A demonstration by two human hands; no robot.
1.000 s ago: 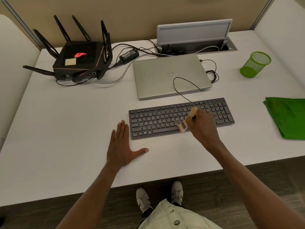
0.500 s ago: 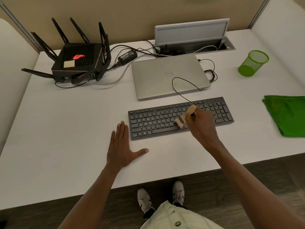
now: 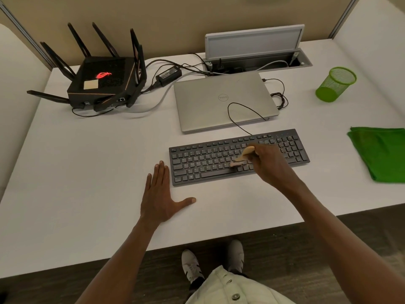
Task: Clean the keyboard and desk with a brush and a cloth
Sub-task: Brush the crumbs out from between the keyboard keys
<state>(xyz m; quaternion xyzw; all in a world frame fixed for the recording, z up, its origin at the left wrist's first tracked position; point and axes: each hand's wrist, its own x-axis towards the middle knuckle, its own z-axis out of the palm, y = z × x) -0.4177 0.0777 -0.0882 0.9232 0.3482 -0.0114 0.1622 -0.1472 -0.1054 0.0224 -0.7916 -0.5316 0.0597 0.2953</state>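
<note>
A black keyboard [image 3: 203, 163] lies on the white desk [image 3: 87, 172] in front of me. My right hand [image 3: 268, 165] grips a small wooden-handled brush [image 3: 243, 155], whose bristles rest on the keys right of the keyboard's middle. My left hand [image 3: 160, 197] lies flat on the desk, fingers straight, just left of the keyboard's near corner. A folded green cloth [image 3: 381, 154] sits on the desk at the right edge of the view, away from both hands.
A closed silver laptop [image 3: 221, 99] lies behind the keyboard, with a thin black cable looping over it. A black router [image 3: 103, 82] with antennas stands at the back left, a green mesh cup [image 3: 335, 84] at the back right, an open cable hatch [image 3: 256, 60] behind the laptop.
My right hand has moved the brush up and left across the keys, from the bottom row toward the middle rows. The left hand has stayed flat on the desk.
</note>
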